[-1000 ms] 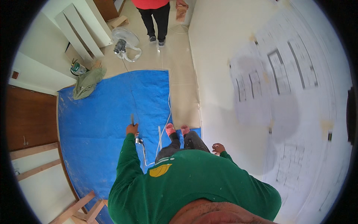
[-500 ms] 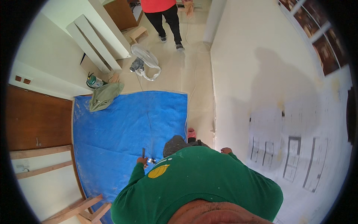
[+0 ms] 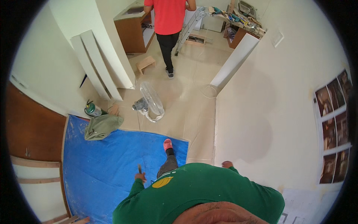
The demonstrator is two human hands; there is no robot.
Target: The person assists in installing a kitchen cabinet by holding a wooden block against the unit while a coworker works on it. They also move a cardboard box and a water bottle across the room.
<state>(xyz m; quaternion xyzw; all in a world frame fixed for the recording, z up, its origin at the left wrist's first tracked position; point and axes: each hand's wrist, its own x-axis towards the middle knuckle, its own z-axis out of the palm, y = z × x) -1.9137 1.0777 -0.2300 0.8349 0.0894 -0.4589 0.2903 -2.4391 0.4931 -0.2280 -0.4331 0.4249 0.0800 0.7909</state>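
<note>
My left hand (image 3: 140, 177) grips a narrow flat tool (image 3: 139, 168), held upright at my left side above the blue sheet (image 3: 97, 156). Anything beneath that hand is mostly hidden. My right hand (image 3: 226, 164) is curled beside the white wall (image 3: 238, 130) on my right; I cannot make out what, if anything, it holds. My foot in a pink clog (image 3: 167, 145) is on the sheet near its far edge, with my body covering much of the lower view.
A fan (image 3: 151, 100) stands ahead, near an extinguisher (image 3: 93, 109), green cloth (image 3: 102, 127), boards (image 3: 95, 65) and a wooden piece (image 3: 145, 64). A person in red (image 3: 167, 18) walks beyond, by a ladder (image 3: 188, 30) and cluttered counter (image 3: 242, 20). Cable lies rightward.
I have stepped forward along the blue sheet toward the fan. The person in red has moved farther away and turned their back. More of the far room now shows.
</note>
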